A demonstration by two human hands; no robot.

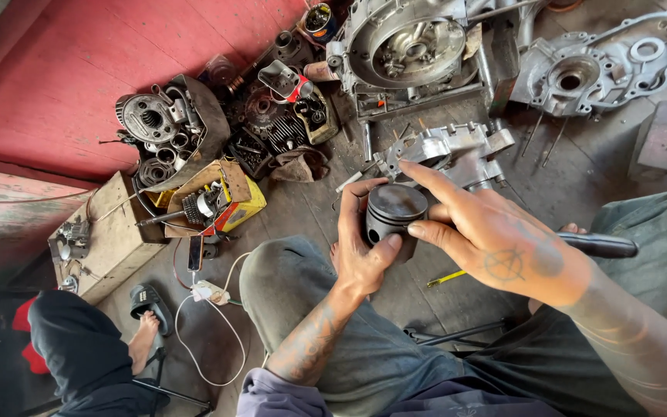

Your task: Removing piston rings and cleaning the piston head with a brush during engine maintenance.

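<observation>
Grey alloy engine cases (418,46) on floor ahead, smaller casting (457,150) nearer, piston (392,212) over knee gripped in left hand (360,255); right hand (496,239) open, fingertips on crown — keep grip firm, turn slow w/ fingertips.

Worn grey plank floor (580,166) beside a red-painted wall (55,69).
</observation>
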